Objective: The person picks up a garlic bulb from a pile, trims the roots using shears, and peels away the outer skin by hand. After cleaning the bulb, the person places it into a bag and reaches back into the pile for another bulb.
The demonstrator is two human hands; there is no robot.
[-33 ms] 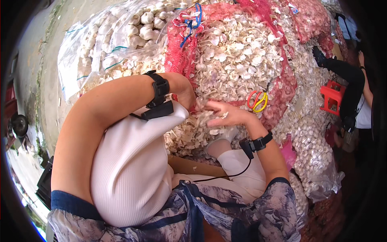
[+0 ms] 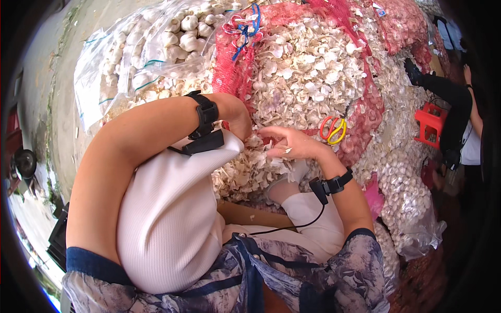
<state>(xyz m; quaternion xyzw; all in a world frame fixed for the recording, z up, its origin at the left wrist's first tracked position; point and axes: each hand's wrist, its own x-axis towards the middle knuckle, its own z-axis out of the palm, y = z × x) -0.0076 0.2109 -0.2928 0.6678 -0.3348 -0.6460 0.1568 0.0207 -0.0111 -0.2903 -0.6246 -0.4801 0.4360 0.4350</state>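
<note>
My left hand reaches past my bent white-trousered knee, its wrist curled down. Its fingers are out of sight behind the wrist and knee, so I cannot tell whether they hold anything. Opposite it, my right hand hovers with fingers and thumb apart over loose garlic skins. A small flake shows by its thumb; nothing is gripped. Beyond both hands, a red mesh sack lies opened out, heaped with garlic peelings. Scissors with one red and one yellow handle rest just right of my right hand.
A clear plastic bag of garlic bulbs stands at the far left. Full red mesh sacks are at the back right. More garlic spreads along the right, near a red stool and another person's dark-trousered leg.
My right hand has shifted slightly left, and its fingers have moved a little. Blurred flakes near its fingertips have dropped away. My left arm looks the same.
</note>
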